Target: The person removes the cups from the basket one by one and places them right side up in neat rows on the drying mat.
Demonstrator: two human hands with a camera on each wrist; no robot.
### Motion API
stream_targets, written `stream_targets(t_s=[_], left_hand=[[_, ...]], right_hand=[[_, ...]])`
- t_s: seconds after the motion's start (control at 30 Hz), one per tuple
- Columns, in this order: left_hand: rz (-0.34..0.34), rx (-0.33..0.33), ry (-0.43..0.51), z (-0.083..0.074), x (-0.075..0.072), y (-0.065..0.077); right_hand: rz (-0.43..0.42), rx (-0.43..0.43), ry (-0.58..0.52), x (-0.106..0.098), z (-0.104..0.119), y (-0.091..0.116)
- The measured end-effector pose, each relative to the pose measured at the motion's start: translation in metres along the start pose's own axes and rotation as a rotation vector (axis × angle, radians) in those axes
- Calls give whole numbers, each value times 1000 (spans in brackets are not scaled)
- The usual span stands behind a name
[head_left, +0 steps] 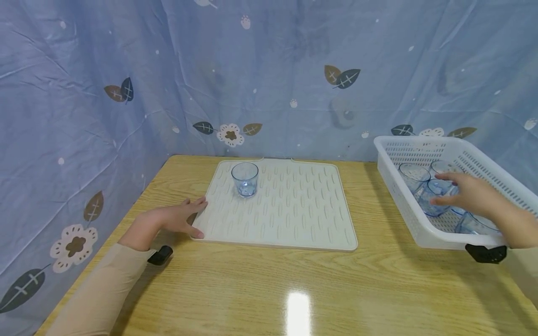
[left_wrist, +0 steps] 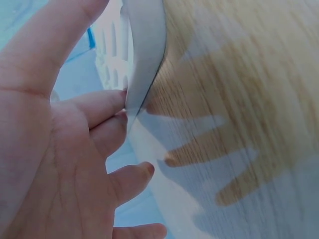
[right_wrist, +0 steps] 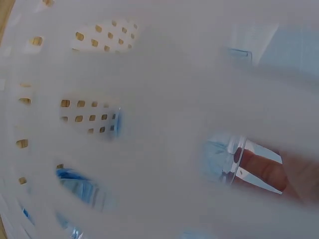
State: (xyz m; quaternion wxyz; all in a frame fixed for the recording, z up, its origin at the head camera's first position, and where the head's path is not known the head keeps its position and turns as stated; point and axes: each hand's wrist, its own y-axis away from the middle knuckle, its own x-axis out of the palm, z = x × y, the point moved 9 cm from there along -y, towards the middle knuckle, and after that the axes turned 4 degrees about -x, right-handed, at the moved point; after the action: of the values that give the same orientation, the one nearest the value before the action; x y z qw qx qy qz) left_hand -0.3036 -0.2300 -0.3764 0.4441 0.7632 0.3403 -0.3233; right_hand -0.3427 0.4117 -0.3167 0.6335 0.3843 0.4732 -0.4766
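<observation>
My left hand (head_left: pixel 178 219) rests at the left edge of a white ridged drying mat (head_left: pixel 294 205), fingers spread. In the left wrist view, its fingertips (left_wrist: pixel 117 99) touch the mat's rim. A clear bluish glass tumbler (head_left: pixel 245 179) stands upright on the mat's upper left. My right hand (head_left: pixel 479 193) reaches into a white plastic basket (head_left: pixel 424 235), thumb and fingers apart beside a tumbler (head_left: pixel 435 207). In the right wrist view, the basket wall covers most of that hand, and a finger (right_wrist: pixel 264 169) shows near a glass rim. Firm contact cannot be made out.
Several more bluish tumblers lie or stand in the basket, one (head_left: pixel 414 175) near its left wall and one (head_left: pixel 477 226) near its front. The wooden table (head_left: pixel 235 284) spreads in front of the mat. A blue patterned curtain (head_left: pixel 286 60) hangs behind and along the left.
</observation>
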Motion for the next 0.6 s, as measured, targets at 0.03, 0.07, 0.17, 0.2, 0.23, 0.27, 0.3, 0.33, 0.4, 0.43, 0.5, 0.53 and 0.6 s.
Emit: stream_targets(t_s=[0.03, 0.07, 0.17, 0.2, 0.23, 0.27, 0.3, 0.33, 0.4, 0.43, 0.5, 0.53, 0.6], left_hand=[[1, 0, 1, 0, 0, 0], [1, 0, 0, 0, 0, 0], [-1, -4, -2, 0, 1, -1], [-2, -4, -2, 0, 1, -2], [-2, -7, 0, 1, 1, -2], [-3, -7, -1, 1, 1, -2], [-4, -7, 0, 1, 1, -2], [-4, -5, 1, 1, 1, -2], [-3, -4, 5, 1, 2, -2], [-3, -4, 7, 2, 2, -3], [-4, -4, 6, 1, 2, -3], [-5, -3, 5, 1, 2, -2], [-5, -3, 1, 1, 2, -2]], right_hand=[[3, 1, 1, 1, 0, 0], [6, 0, 4, 1, 0, 1], [6, -15, 21, 2, 2, 1], [5, -20, 30, 1, 3, 1], [2, -26, 39, 1, 5, 1], [2, -30, 45, 1, 6, 1], [0, -33, 54, 0, 7, 2], [0, -41, 62, 0, 9, 2], [-1, -47, 74, 0, 11, 2], [-1, -49, 77, -1, 12, 2], [-4, -57, 74, -1, 14, 3], [-6, -61, 68, -1, 14, 3], [-11, -61, 50, -1, 14, 3]])
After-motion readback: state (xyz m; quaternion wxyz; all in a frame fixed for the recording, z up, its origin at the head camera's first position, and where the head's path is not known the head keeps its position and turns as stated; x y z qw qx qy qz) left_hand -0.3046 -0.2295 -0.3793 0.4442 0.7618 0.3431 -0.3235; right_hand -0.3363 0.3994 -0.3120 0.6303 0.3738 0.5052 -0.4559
